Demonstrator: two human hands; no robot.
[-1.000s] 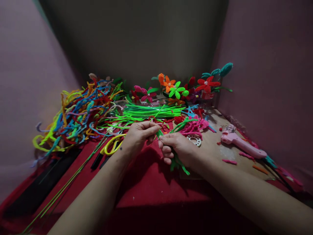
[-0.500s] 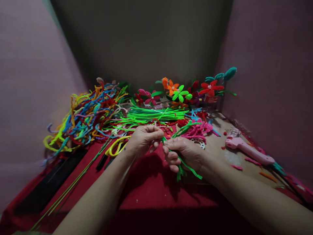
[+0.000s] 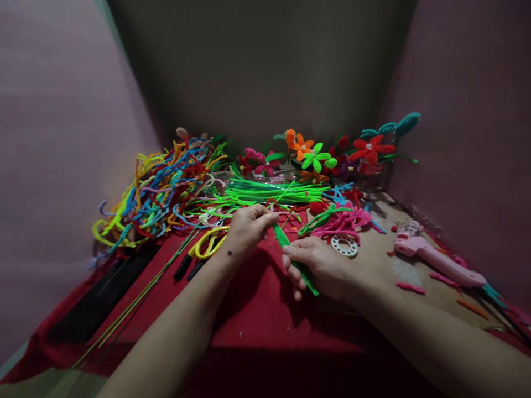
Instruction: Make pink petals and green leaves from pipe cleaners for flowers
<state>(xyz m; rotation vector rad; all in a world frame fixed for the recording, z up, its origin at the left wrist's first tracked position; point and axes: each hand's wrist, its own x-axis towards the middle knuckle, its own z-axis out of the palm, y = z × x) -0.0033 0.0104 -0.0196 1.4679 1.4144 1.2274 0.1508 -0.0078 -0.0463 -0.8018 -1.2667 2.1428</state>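
Between my hands runs a bundle of green pipe cleaners [image 3: 282, 236], slanting down to the right. The fingertips of my left hand [image 3: 248, 229] pinch its upper end. My right hand [image 3: 317, 260] is closed around its middle, thumb on top, and the lower end pokes out below the fingers. Just beyond my right hand lie bent green pipe cleaners [image 3: 321, 220] and a pile of pink ones [image 3: 342, 222]. Beside my left wrist are yellow-handled scissors [image 3: 204, 244], partly covered by my forearm.
Tangled multicoloured pipe cleaners [image 3: 161, 190] heap at the left. Straight green pipe cleaners [image 3: 269, 192] lie at the back before fuzzy flowers [image 3: 315, 157]. A pink glue gun [image 3: 440, 260] and a white perforated disc [image 3: 344, 246] rest on cardboard at the right. Thin green stems [image 3: 136, 301] cross the red cloth.
The loose green ends that hung spread below my right hand are now gathered into one straight, narrow bundle. The whole view has shifted slightly, with the scene further right.
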